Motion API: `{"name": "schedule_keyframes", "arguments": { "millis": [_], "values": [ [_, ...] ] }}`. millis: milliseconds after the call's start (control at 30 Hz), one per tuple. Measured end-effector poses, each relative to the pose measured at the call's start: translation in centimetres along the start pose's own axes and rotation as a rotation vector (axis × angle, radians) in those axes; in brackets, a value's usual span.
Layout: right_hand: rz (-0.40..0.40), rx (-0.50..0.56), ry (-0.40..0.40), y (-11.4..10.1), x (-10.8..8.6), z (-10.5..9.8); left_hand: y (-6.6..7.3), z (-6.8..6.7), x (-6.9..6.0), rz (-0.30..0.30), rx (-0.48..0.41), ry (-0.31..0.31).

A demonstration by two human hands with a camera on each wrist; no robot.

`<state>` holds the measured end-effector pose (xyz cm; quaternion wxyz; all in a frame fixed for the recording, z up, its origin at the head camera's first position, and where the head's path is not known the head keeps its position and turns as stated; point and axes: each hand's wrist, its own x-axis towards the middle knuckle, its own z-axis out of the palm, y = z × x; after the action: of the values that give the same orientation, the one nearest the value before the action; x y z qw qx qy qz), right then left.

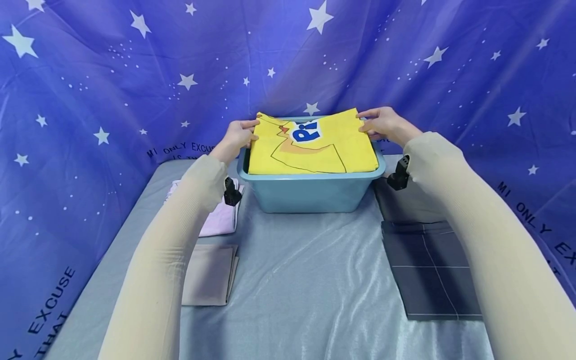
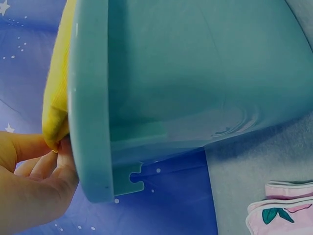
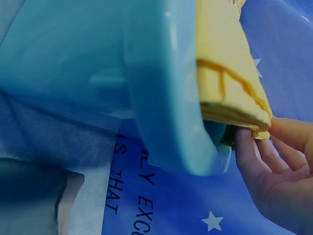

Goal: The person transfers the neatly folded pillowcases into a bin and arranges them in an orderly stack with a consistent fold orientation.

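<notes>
A folded yellow T-shirt [image 1: 310, 155] with a blue-and-white printed patch lies across the top of a blue-green plastic basin [image 1: 310, 195]. At its far left corner my left hand [image 1: 238, 136] pinches the cloth between thumb and fingers; the left wrist view shows this hand [image 2: 39, 181] just outside the rim. My right hand [image 1: 387, 124] pinches the far right corner, which stands slightly raised. In the right wrist view, the thumb and fingers of that hand [image 3: 281, 166] close on the layered edge of the shirt [image 3: 232, 93]. The basin's inside is mostly hidden under the shirt.
Left of the basin lie a folded pink cloth [image 1: 220, 220] and, nearer, a folded beige cloth [image 1: 209, 275]. On the right are a dark checked folded cloth [image 1: 432, 275] and a grey one [image 1: 405, 205] behind it. A starry blue curtain [image 1: 270, 50] hangs behind the basin.
</notes>
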<state>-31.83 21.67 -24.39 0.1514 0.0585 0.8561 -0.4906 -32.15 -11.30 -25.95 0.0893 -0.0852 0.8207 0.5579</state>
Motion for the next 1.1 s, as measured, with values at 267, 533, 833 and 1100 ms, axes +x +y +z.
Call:
{"name": "schedule_keyframes", "arguments": {
  "millis": [267, 533, 833, 1100],
  "values": [
    [0.005, 0.013, -0.016, 0.30, 0.17, 0.17, -0.27, -0.09, 0.21, -0.019, 0.013, -0.005],
    [0.001, 0.018, -0.024, 0.49, 0.22, 0.26, -0.41, -0.08, 0.18, -0.006, -0.010, -0.026],
    [-0.007, -0.009, -0.017, 0.71, 0.30, 0.39, -0.39, 0.08, 0.03, -0.025, -0.007, -0.029],
    [-0.146, -0.165, 0.061, 0.55, -0.37, 0.51, -0.76, -0.25, 0.00, 0.087, 0.060, 0.028]
  ]
}}
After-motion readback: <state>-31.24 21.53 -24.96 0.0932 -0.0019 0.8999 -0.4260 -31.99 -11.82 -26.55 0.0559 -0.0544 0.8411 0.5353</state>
